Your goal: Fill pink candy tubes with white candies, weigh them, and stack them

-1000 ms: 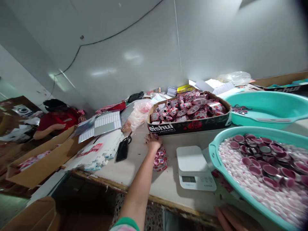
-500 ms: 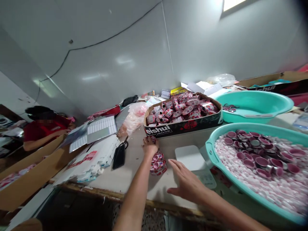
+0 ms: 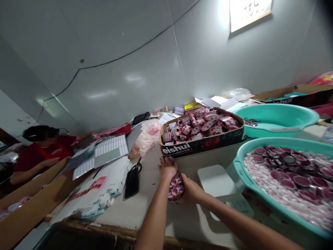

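Observation:
A short row of small red-and-pink patterned containers [image 3: 175,192] with pink oval openings stands on the table in front of me. My left hand [image 3: 167,169] is wrapped round the far end of the row, its fingers curled over a patterned piece just below the carton. Against the right side of the row my right hand [image 3: 191,190] is closed, with its fingertips partly hidden by the containers. Just beyond both hands lies a black open carton [image 3: 205,144] heaped with similar patterned containers.
To the right are a white scale [image 3: 218,180], a turquoise basin [image 3: 240,166] of small white-pink pieces and pink oval cups, and another turquoise basin [image 3: 281,114] behind it. A black phone [image 3: 131,183] and papers [image 3: 104,187] lie left. A person in red [image 3: 44,156] sits far left.
My right hand has moved left, from open beside the row to closed against the containers. My left hand stays at the far end. The whole view has shifted slightly.

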